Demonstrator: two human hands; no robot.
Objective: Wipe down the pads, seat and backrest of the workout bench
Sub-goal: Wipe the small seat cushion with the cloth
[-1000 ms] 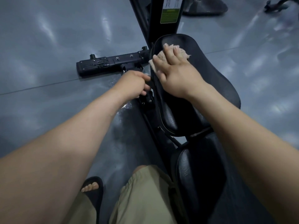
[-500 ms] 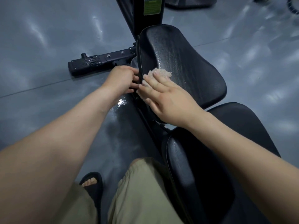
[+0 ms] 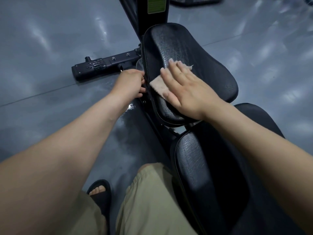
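The black padded seat [image 3: 194,53] of the workout bench lies ahead of me, with the black backrest pad [image 3: 208,175] nearer and lower right. A beige cloth [image 3: 158,85] lies flat on the seat's left part. My right hand [image 3: 188,89] presses on it with straight, spread fingers. My left hand [image 3: 132,83] grips the seat's left edge, its fingers curled round the rim. Wet streaks shine on the seat's far end.
A black metal foot bar [image 3: 103,65] of the frame sticks out left across the grey floor [image 3: 50,39]. The upright post with a green label [image 3: 156,5] rises beyond the seat. My khaki shorts [image 3: 149,200] and a sandalled foot [image 3: 100,192] are below.
My right hand slid the cloth back from the seat's far end towards me, then shifted right onto the middle of the seat. My left hand stayed on the seat's edge.
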